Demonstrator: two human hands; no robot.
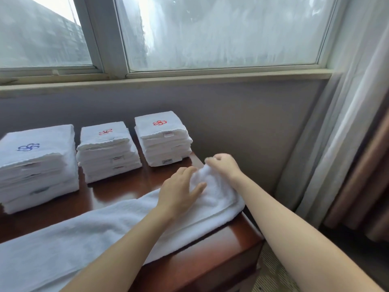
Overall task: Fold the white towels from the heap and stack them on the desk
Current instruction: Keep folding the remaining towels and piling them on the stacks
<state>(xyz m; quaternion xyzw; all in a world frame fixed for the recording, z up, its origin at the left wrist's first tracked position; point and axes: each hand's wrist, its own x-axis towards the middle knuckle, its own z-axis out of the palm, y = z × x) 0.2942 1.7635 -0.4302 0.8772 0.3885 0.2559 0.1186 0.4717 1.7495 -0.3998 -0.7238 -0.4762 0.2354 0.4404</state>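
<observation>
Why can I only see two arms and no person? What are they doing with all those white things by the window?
The camera sits on the person's head, looking down, so you only see their arms. The left hand presses flat on a long white towel spread across the brown desk. The right hand pinches the towel's far end with its fingers, ready to fold it. Behind are three neat stacks of folded towels: one with a blue flower mark, two with red marks.
</observation>
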